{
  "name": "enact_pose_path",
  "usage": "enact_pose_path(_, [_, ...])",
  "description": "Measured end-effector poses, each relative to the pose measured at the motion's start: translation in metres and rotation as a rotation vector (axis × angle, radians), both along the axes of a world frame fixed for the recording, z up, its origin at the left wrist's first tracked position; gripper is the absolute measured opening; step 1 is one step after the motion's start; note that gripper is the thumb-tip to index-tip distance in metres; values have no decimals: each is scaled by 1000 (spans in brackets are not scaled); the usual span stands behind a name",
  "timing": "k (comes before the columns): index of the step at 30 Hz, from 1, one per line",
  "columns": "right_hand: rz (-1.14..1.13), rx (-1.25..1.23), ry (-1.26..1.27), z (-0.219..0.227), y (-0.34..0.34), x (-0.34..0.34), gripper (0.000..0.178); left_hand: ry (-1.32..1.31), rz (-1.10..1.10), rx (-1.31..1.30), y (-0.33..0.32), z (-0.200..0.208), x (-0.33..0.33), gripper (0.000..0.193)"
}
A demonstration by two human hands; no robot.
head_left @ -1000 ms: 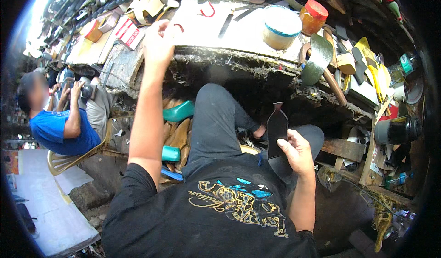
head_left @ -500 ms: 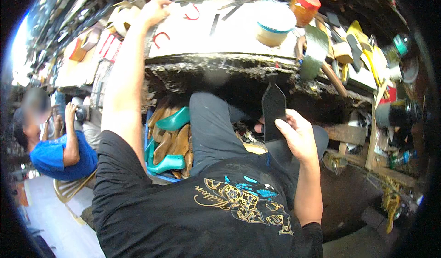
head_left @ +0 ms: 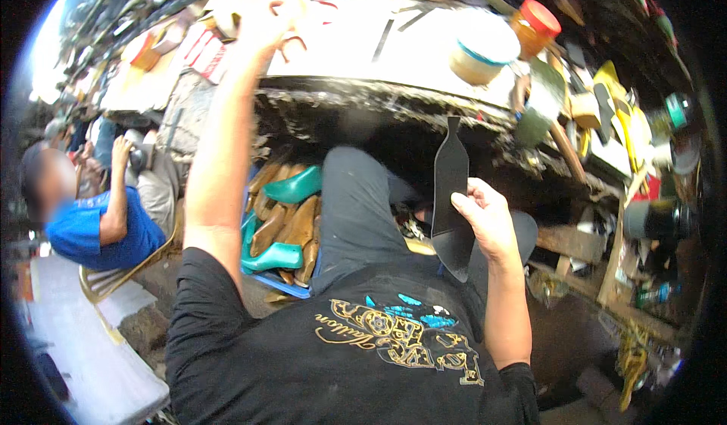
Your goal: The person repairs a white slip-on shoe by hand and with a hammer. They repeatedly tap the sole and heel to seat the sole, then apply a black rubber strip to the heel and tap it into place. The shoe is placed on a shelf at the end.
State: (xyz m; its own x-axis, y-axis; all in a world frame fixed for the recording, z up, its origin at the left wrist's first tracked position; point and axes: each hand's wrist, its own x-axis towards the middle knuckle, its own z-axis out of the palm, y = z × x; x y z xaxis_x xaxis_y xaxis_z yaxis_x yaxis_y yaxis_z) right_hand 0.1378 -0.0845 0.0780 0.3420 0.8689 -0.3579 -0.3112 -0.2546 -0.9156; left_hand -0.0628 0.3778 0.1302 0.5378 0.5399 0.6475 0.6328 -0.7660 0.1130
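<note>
My right hand (head_left: 488, 217) pinches the edge of a black sole-shaped piece (head_left: 452, 175) between thumb and fingers. The flat piece stands nearly upright in front of the bench, its narrow tip pointing away from me. At the far left of the white worktop (head_left: 341, 54), my left hand (head_left: 274, 18) reaches out at the end of a stretched arm. Motion smears its fingers, so whether they hold anything is unclear. Beside that hand lie a red curved strip (head_left: 327, 10) and another reddish strip (head_left: 294, 45). Further right on the worktop are thin black strips (head_left: 384, 39).
A tub with a blue rim (head_left: 483, 46) and a red-lidded jar (head_left: 536, 28) stand on the bench's right. Tools clutter the far right. By my left knee, a blue crate (head_left: 286, 287) holds brown and green shoe lasts (head_left: 274, 257). A person in blue (head_left: 106, 228) sits at left.
My left hand has shifted right, over the curved strips at the worktop's left. The black sole-shaped piece sits closer to me, clear of the bench edge, still in my right hand. The view has turned slightly.
</note>
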Motion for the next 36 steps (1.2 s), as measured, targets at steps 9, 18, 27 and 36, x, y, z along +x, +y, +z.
enact_pose_path(9, [58, 78, 61, 0, 4, 1, 16, -859, -782, -1366, -144, 10, -7, 34])
enact_pose_path(18, [9, -27, -6, -2, -27, 6, 21, -1123, -448, -1822, -285, -87, 31, 13])
enact_pose_path(27, [-18, -78, -8, -6, -46, 2, 25, -1032, -525, -1838, -319, -106, 53, 30])
enact_pose_path(36, [1, 19, 6, 0, -33, -4, 27, -1039, -436, -2106, -315, -105, 40, 50])
